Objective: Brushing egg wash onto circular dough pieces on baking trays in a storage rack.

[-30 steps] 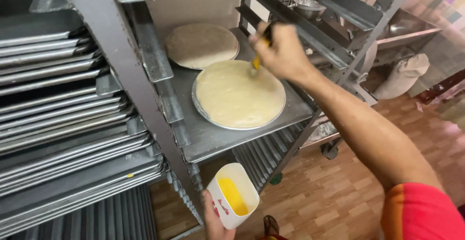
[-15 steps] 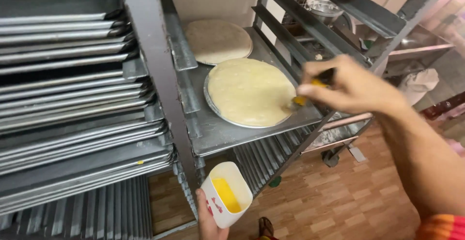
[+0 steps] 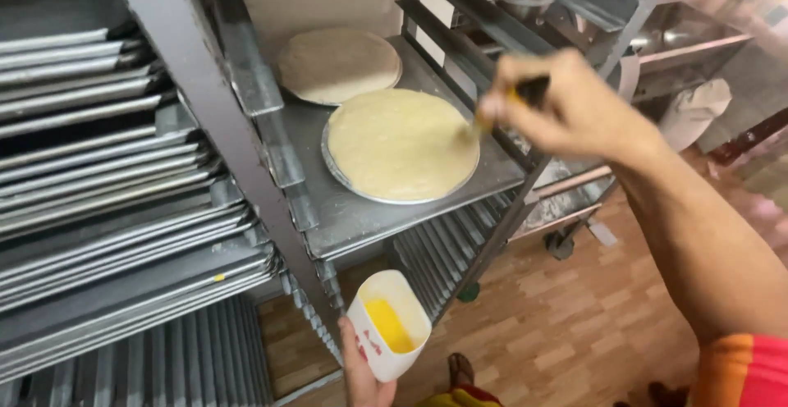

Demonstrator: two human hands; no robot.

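My right hand (image 3: pixel 566 107) grips a small brush (image 3: pixel 509 105) whose bristles touch the right edge of a round, pale yellow dough disc (image 3: pixel 400 143). The disc lies on a round metal pan on a grey tray (image 3: pixel 345 210) in a metal rack. A second, duller dough disc (image 3: pixel 338 64) sits behind it on the same tray. My left hand (image 3: pixel 361 370) holds a white rectangular cup (image 3: pixel 387 323) of yellow liquid low down, in front of the rack.
A rack post (image 3: pixel 222 136) divides the view. Left of it are stacked metal trays (image 3: pixel 107 169) on many shelves. More trays sit below the dough shelf. A steel counter (image 3: pixel 689 46) stands at the back right over a wooden floor (image 3: pixel 574 325).
My right hand and brush moved from the far edge of the front disc to its right edge. The view has shifted closer and rightward. The cup stays low in my left hand.
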